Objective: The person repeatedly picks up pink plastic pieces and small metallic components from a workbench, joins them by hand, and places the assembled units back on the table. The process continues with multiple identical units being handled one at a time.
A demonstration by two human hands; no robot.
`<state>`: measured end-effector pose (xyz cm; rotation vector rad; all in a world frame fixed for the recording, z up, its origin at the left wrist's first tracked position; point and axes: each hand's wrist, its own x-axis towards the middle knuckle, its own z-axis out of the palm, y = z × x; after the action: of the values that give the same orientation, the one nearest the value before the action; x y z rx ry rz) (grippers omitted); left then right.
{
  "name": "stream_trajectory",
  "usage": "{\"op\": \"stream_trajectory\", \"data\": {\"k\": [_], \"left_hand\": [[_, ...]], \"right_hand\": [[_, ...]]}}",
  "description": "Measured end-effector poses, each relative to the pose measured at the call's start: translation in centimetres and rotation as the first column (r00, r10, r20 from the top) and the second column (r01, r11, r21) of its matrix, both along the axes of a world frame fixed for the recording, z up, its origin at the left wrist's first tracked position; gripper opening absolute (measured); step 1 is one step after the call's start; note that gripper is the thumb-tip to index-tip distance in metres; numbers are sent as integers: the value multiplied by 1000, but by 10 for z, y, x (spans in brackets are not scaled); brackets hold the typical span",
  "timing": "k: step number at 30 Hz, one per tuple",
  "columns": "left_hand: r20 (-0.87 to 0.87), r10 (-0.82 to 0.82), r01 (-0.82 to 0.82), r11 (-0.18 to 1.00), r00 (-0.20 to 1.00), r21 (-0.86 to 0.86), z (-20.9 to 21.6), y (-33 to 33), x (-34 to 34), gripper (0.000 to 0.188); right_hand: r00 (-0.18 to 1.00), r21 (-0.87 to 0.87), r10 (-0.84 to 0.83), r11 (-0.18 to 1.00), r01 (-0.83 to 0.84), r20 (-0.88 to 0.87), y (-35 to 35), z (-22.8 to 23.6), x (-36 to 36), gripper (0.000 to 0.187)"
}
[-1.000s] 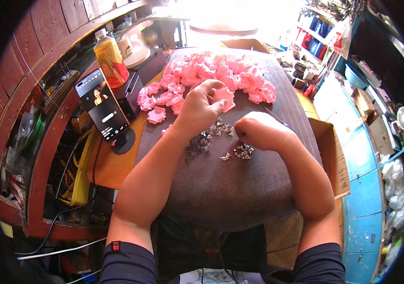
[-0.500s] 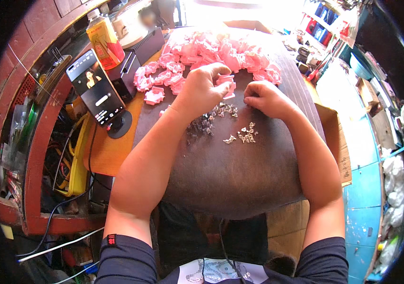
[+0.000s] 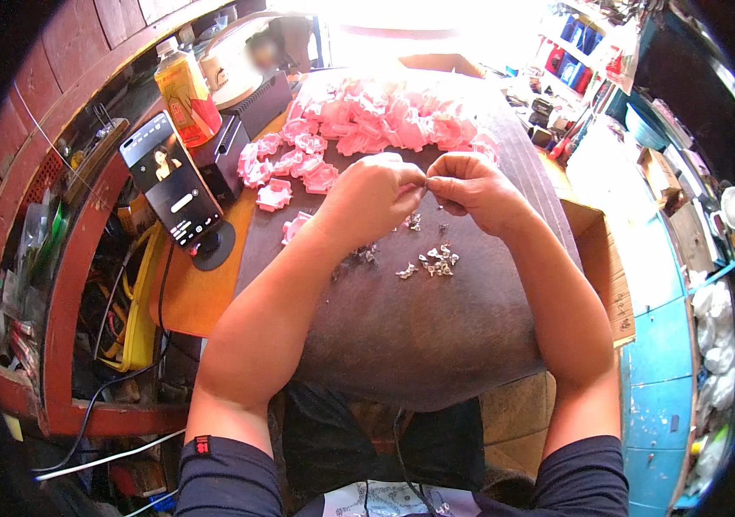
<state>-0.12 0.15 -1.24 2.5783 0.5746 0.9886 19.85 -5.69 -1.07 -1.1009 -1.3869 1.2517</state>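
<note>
My left hand [image 3: 373, 200] and my right hand [image 3: 481, 191] meet over the dark tabletop [image 3: 402, 332], thumbs and fingers pinched together. A tiny dark bit shows where the fingertips touch; its kind is too small to tell. The left fingers curl inward and hide whatever lies behind them. Below the hands lies a loose heap of small silvery metal pieces [image 3: 439, 260]. Dark small pieces [image 3: 365, 254] lie next to my left wrist, partly covered by it. One pink plastic part [image 3: 296, 226] rests left of that wrist, another pink part [image 3: 274, 196] beyond it.
A big pile of pink plastic parts [image 3: 384, 116] covers the table's far side. At left a phone [image 3: 169, 177] leans on a round stand [image 3: 212, 248], with a drink bottle [image 3: 188, 96] behind it. A cardboard box [image 3: 604, 267] stands beside the table's right edge.
My left hand held a pink plastic part between thumb and fingers; now that part is hidden from view. Both hands have come together at the fingertips. The view has shifted slightly.
</note>
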Motion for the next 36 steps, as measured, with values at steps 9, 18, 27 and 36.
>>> {"op": "stream_trajectory", "data": {"k": [9,18,27,36], "left_hand": [[92,-23,62,890,996,-452,1,-3,0,16],[85,-16,24,995,996,-95,-1,-1,1,14],[102,-38,39,999,994,-12,5,-3,1,15],[91,-20,19,1000,996,8,5,-4,0,14]], "right_hand": [[863,496,-289,867,52,415,-6,5,-10,9],[750,646,-414,763,-23,516,-14,9,-16,4],[963,315,-170,944,98,208,-10,7,-13,5],[983,259,-121,962,82,138,-10,5,-15,6]]}}
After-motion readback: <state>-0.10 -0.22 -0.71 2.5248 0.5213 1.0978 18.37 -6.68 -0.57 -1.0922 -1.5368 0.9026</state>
